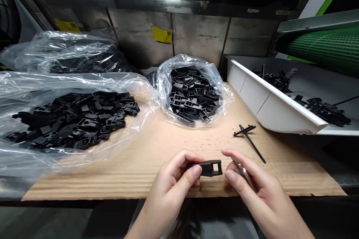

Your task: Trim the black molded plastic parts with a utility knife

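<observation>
My left hand (176, 181) pinches a black plastic part (208, 168) between thumb and fingers. The part's end with a square opening points right, and the fingers cover its other end. Close by on the right, my right hand (260, 190) is closed around a small silver metal tool (242, 171). Most of that tool is hidden in the palm, so I cannot tell its exact kind. A small gap separates the right fingertips from the black part. Both hands are above the front of a cardboard sheet (165, 145).
A clear bag (165, 93) of black parts (193, 93) stands at the back middle. Another open bag (146, 86) with black parts (92, 119) spreads on the left. A black sprue (249, 138) lies near the white bin (280, 108) on the right. Crumbs dot the cardboard.
</observation>
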`<state>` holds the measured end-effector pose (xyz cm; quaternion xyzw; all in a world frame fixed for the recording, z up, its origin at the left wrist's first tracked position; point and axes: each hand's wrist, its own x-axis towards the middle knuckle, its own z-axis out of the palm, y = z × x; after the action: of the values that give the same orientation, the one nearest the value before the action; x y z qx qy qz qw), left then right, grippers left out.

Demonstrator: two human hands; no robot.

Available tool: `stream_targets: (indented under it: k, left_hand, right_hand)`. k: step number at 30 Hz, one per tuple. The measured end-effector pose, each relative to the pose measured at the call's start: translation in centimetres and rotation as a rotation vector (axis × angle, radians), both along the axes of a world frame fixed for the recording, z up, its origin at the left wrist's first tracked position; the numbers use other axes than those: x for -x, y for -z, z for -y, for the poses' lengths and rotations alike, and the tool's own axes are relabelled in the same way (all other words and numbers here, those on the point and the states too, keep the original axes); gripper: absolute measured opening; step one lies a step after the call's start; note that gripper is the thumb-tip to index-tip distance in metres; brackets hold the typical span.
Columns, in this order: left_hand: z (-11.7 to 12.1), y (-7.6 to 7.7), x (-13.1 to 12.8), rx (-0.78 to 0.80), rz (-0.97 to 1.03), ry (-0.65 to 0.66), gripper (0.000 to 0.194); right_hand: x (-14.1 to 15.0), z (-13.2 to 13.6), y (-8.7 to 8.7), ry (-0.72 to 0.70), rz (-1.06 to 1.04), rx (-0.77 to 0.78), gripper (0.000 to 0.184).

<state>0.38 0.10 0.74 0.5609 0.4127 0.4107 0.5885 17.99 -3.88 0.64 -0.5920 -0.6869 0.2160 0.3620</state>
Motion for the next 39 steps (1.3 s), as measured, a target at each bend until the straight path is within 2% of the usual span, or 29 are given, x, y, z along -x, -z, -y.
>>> stream_targets:
  k: [5, 9, 17, 22, 31, 36, 39]
  left_hand:
    - [0.0, 0.1, 0.1, -0.009, 0.012, -0.013, 0.009]
    - [0.1, 0.2, 0.2, 0.007, 0.023, -0.028, 0.010]
    - [0.0, -0.2, 0.1, -0.043, -0.021, -0.041, 0.010]
    - [0.2, -0.2, 0.1, -0.066, -0.062, -0.046, 0.011]
    - [0.3, -0.2, -0.1, -0.079, -0.085, -0.043, 0.011]
    - [0.3, -0.1, 0.1, -0.083, -0.091, -0.036, 0.012]
    - [0.2, -0.2, 0.1, -0.084, -0.118, -0.029, 0.012]
  right_hand:
    - [-1.0, 0.5, -0.4, -0.117, 0.540, -0.361, 0.029]
    - [-1.5, 0.6, -1.2, -0.218, 0.735, -0.534, 0.023]
    - [-1.6, -0.1, -2.4, -0.339, 0.831, -0.524, 0.026]
    - [-1.6, 0.0, -2.5, -0.327, 0.875, -0.535, 0.027]
    - [-1.5, -0.1, -2.6, -0.346, 0.846, -0.436, 0.026]
    - [-1.4, -0.1, -2.9, -0.313, 0.886, -0.508, 0.026]
    - [-1.1, -0.2, -3.1, -0.310, 0.934, -0.477, 0.026]
